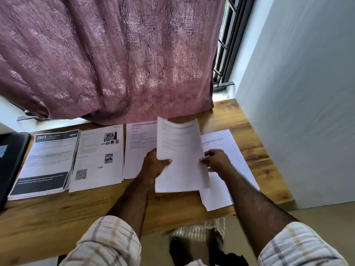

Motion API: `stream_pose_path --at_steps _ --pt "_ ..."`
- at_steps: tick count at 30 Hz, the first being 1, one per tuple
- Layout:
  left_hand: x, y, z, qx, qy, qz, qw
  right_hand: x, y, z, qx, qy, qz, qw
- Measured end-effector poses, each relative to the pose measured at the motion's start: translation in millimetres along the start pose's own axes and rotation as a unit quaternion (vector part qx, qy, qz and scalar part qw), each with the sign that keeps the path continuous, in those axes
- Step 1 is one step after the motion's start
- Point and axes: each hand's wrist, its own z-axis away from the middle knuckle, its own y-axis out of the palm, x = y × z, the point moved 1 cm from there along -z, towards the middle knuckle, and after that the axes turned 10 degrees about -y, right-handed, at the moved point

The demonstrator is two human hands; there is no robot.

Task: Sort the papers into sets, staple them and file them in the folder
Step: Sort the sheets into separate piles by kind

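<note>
Four piles laid out; one sheaf in hand, sorting under way.

Both hands hold a sheaf (180, 154) lifted off the counter (76, 214): left hand (155, 166) pinches its left edge, thumb on top; right hand (216, 160) pinches its right edge. Along the counter, left to right, lie a dark-header pile (48, 162), a photo pile (98, 158), a text pile (138, 150), and a plain pile (226, 150) under the right arm. A dark folder (11, 160) sits at the far left, apparently closed. Judged status: sorting is mostly done; no stapler is visible; stapling and filing remain.
</note>
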Motion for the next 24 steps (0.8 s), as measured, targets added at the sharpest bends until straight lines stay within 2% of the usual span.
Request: stream_pose_path --at_steps 3,7,10,12,13,15,17,19,21,24 --pt "32.8 -1.4 7.6 -0.006 -0.048 -0.087 0.995 -16.1 17.0 7.5 0.038 0.043 0.074 0.996" --pt "47.9 -2.4 16.2 -0.067 -0.086 -0.21 0.972 -19.8 18.6 3.5 0.059 0.03 0.135 0.989" --pt "36.6 1.7 23.0 -0.232 -0.095 -0.349 0.903 -11.6 2.3 -3.6 -0.023 -0.047 0.273 0.961" --pt "24.0 15.1 22.0 -0.309 -0.03 -0.373 0.874 -10.6 -16.5 -12.3 -0.092 -0.097 0.33 0.934" --pt "15.4 25.1 20.2 -0.315 0.022 -0.364 0.876 -12.8 -25.8 -18.5 -0.112 -0.119 0.342 0.925" --pt "-3.9 52.0 10.8 -0.28 0.103 -0.341 0.892 -20.8 -45.1 -33.8 -0.126 -0.166 0.372 0.904" --pt "-31.4 86.8 2.1 -0.213 0.133 -0.31 0.917 -29.9 -63.7 -48.8 -0.127 -0.2 0.419 0.876" --pt "-54.1 119.6 -5.2 -0.134 0.14 -0.287 0.938 -35.7 -77.3 -60.6 -0.102 -0.198 0.463 0.858" --pt "-68.5 149.4 -12.7 -0.068 0.134 -0.29 0.945 -39.6 -89.0 -70.0 -0.059 -0.172 0.505 0.844" --pt "-73.0 170.9 -20.9 -0.017 0.103 -0.296 0.95 -47.1 -95.8 -76.4 0.009 -0.174 0.549 0.817"
